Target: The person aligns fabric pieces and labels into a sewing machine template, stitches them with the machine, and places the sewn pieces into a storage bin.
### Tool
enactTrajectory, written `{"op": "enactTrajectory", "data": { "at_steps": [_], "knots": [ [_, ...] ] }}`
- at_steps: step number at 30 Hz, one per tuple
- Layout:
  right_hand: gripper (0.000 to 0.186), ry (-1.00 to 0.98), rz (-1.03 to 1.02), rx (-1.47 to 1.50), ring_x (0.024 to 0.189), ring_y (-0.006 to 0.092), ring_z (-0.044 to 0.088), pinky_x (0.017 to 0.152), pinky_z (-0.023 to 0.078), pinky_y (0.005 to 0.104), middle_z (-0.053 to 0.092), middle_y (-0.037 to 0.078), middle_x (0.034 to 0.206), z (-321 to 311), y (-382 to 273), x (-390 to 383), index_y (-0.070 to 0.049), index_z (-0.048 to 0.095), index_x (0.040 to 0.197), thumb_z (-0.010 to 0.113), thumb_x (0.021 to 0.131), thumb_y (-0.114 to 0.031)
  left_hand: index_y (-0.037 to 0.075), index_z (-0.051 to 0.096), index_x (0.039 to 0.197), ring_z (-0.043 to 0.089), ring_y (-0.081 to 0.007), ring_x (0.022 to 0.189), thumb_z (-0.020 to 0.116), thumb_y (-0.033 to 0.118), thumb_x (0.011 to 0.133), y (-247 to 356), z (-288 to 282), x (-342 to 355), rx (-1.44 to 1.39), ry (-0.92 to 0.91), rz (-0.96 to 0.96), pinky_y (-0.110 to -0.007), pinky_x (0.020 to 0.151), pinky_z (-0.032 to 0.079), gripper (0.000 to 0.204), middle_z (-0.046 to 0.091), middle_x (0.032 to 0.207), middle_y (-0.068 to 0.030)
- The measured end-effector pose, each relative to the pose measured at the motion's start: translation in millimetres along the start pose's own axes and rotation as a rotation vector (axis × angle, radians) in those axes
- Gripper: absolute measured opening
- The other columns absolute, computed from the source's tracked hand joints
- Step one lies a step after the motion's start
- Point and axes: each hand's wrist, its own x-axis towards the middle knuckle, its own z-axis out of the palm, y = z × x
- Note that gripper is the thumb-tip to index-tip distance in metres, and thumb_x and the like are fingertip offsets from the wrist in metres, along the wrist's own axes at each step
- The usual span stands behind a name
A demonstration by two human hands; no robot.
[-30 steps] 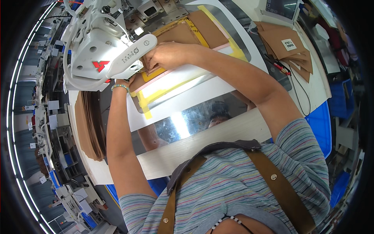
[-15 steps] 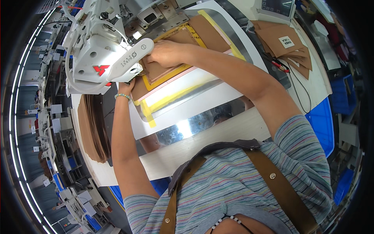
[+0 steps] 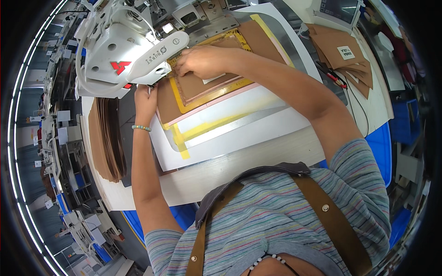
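Note:
A white sewing machine head [image 3: 119,55] stands at the upper left over a brown panel [image 3: 171,103]. Around part of the panel lies a yellow rectangular frame [image 3: 216,93]. My right hand [image 3: 202,62] rests on the panel inside that frame, fingers bent and tips near the needle area. From under its palm a small white label [image 3: 214,78] shows. Just below the machine head, left of the panel, my left hand [image 3: 146,100] is closed around something small that I cannot make out. The needle itself is hidden by the machine's arm.
Under the frame lies a white sheet [image 3: 221,147] with yellow tape strips. A stack of brown pieces [image 3: 107,140] stands at left. More brown pieces [image 3: 338,50], red-handled pliers [image 3: 338,80] and a screen [image 3: 338,10] are at right. A blue bin [image 3: 375,147] sits beside the table.
The white sheet with frame and panel has shifted toward me, covering the shiny metal plate. The label has come into view under my right hand. My left hand has drawn back from the panel's edge.

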Motion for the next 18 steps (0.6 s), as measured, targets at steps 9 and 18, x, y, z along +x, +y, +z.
{"op": "enactTrajectory", "data": {
  "at_steps": [9,18],
  "knots": [
    [0.038,-0.038,-0.028,0.067,0.129,0.0272,0.06,0.109,0.051,0.0423,0.071,0.005,0.135,-10.8,-21.1,-13.6,-0.007,0.08,0.119,0.062,0.087,0.003,0.001,0.076,0.121,0.071,-0.0338,0.114,0.062,0.008,0.104,50.9,-13.8,-46.1,0.181,-0.069,0.226,-0.041,0.104,0.052,0.023,0.074,0.126,-0.0147],
    [0.032,0.08,0.201,-0.197,0.121,0.0283,0.067,0.106,0.053,0.0436,0.074,0.008,0.126,-101.0,15.8,-115.6,-0.005,0.078,0.119,0.057,0.094,-0.002,0.003,0.076,0.116,0.07,-0.0313,0.114,0.071,0.003,0.096,93.3,-6.1,-57.1,0.217,-0.056,0.472,-0.041,0.096,0.056,0.02,0.075,0.121,-0.0103]
  ]
}}
